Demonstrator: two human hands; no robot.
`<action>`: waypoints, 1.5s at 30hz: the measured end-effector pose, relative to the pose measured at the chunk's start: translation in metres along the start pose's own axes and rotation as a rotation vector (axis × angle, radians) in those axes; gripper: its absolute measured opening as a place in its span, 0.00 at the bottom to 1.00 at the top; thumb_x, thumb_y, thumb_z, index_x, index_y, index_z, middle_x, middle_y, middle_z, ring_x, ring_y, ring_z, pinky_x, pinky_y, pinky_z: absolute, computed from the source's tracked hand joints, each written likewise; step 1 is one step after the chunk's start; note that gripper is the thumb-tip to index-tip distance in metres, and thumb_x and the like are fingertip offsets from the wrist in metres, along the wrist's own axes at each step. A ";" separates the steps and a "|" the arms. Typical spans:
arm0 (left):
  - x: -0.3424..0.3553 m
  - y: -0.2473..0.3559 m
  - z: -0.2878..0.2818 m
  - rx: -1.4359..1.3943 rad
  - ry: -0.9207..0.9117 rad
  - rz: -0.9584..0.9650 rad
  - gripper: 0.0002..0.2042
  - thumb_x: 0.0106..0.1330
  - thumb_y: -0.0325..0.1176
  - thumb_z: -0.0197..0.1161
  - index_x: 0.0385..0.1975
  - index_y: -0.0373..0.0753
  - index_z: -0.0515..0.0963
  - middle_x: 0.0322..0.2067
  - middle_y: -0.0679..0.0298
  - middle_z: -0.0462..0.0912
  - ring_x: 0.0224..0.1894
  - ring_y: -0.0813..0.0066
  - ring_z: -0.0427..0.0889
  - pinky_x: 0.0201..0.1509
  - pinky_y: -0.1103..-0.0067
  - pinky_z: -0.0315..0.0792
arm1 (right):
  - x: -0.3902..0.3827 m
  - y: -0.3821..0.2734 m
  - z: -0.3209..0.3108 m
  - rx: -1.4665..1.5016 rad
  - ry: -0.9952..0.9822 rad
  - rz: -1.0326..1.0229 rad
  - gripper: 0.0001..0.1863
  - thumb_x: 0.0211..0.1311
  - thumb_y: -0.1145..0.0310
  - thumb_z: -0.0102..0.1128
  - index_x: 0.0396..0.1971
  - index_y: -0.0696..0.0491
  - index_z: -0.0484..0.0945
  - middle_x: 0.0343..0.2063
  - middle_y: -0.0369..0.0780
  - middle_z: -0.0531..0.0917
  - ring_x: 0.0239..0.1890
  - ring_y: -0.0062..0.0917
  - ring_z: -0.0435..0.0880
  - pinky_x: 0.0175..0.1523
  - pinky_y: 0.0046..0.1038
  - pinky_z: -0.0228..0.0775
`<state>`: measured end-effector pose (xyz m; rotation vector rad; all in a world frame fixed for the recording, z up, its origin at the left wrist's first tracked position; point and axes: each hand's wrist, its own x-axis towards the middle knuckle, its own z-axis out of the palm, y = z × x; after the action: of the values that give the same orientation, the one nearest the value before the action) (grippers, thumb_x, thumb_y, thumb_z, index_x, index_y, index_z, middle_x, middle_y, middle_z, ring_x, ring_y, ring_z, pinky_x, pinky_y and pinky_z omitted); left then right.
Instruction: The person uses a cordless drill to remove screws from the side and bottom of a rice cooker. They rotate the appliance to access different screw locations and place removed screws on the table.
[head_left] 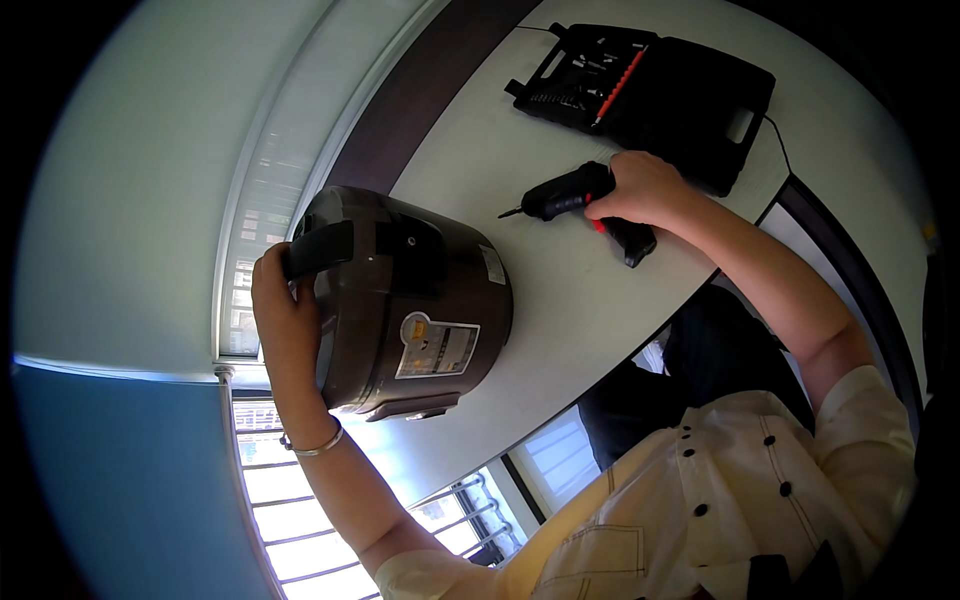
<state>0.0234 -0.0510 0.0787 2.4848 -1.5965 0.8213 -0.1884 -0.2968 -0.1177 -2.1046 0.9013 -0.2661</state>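
A dark brown rice cooker with a lid and a pale label on its side stands on the white table, left of the middle. My left hand is closed around the black handle at the top of the cooker. To the right of it, my right hand has its fingers wrapped on a black cordless screwdriver with red accents. The screwdriver's bit points left toward the cooker, and its grip angles down toward me. Whether the screwdriver rests on the table I cannot tell.
An open black tool case with bits and a red strip lies at the far side of the table. A thin black cable runs beside it. A barred window and a pale wall border the left side.
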 end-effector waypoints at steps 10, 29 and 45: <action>-0.001 0.000 -0.002 -0.004 -0.008 -0.016 0.17 0.57 0.20 0.58 0.48 0.35 0.69 0.42 0.53 0.74 0.47 0.53 0.74 0.50 0.67 0.69 | -0.014 0.006 0.000 0.699 -0.216 0.070 0.19 0.37 0.68 0.66 0.30 0.65 0.74 0.19 0.43 0.79 0.23 0.24 0.80 0.24 0.24 0.71; -0.008 0.005 -0.016 -0.099 -0.057 -0.047 0.22 0.58 0.24 0.59 0.55 0.39 0.68 0.50 0.54 0.72 0.55 0.57 0.70 0.58 0.66 0.65 | -0.081 0.035 0.001 1.364 -0.285 -0.103 0.18 0.36 0.72 0.59 0.33 0.59 0.72 0.23 0.45 0.78 0.18 0.24 0.75 0.22 0.25 0.69; -0.015 0.106 0.006 0.359 0.236 0.314 0.06 0.52 0.35 0.68 0.28 0.43 0.82 0.35 0.66 0.73 0.43 0.67 0.72 0.54 0.64 0.56 | -0.084 0.035 0.006 1.119 -0.290 -0.152 0.21 0.38 0.77 0.64 0.38 0.60 0.72 0.26 0.41 0.79 0.23 0.20 0.78 0.25 0.25 0.72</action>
<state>-0.0704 -0.0894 0.0431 2.2519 -1.9175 1.5017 -0.2642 -0.2506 -0.1387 -1.1108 0.2702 -0.4085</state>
